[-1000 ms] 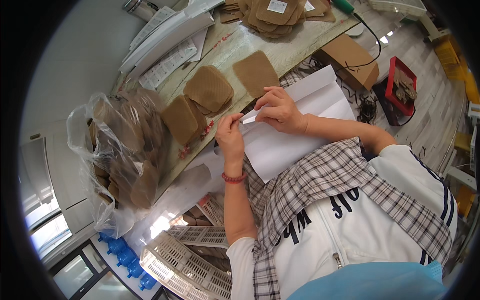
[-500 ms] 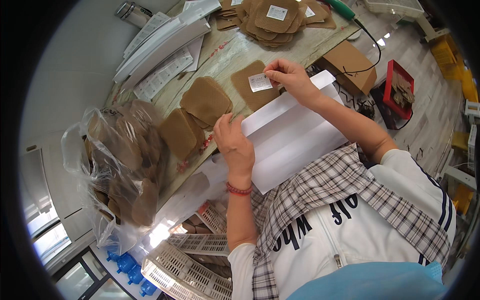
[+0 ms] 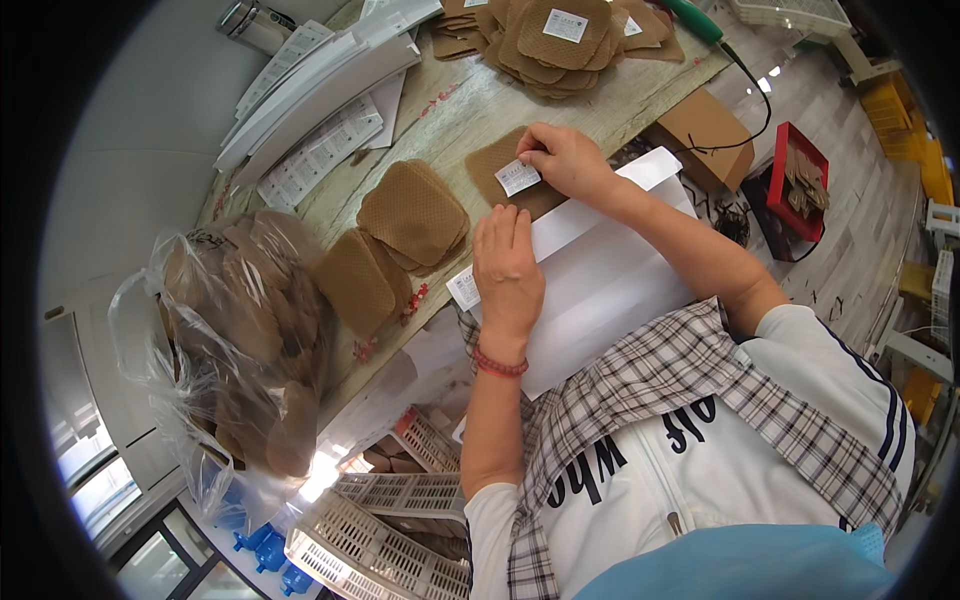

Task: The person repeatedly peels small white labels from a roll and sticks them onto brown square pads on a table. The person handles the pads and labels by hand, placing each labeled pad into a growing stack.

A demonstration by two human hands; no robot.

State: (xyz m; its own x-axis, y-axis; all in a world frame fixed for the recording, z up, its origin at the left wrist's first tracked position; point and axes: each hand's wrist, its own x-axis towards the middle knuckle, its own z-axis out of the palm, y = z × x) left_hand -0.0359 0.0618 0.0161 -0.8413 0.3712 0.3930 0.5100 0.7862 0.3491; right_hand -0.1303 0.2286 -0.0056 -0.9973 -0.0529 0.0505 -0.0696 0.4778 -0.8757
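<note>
My right hand [image 3: 568, 165] pinches the corner of a small white printed label [image 3: 516, 178] over a tan, rounded, textured pad [image 3: 488, 156] on the table. My left hand [image 3: 508, 265] lies flat with its fingers stretched out, on the edge of a white backing sheet [image 3: 610, 260] and close to the pad. Another white label [image 3: 465, 289] shows beside the left hand, at the sheet's left end. Left of my hands are a stack of similar pads [image 3: 412, 215] and a smaller stack [image 3: 360, 283].
A clear plastic bag [image 3: 245, 340] full of brown pads hangs at the table's left edge. Labelled pads [image 3: 560, 45] are piled at the far side, near a green-handled tool [image 3: 694, 18]. Label sheets [image 3: 320, 150] lie far left. A cardboard box [image 3: 700, 135] and red box [image 3: 800, 180] stand right.
My left hand has moved right and lies flatter on the sheet's edge, and a label now shows beside it. My right hand has shifted slightly left with its label, lower against the pad.
</note>
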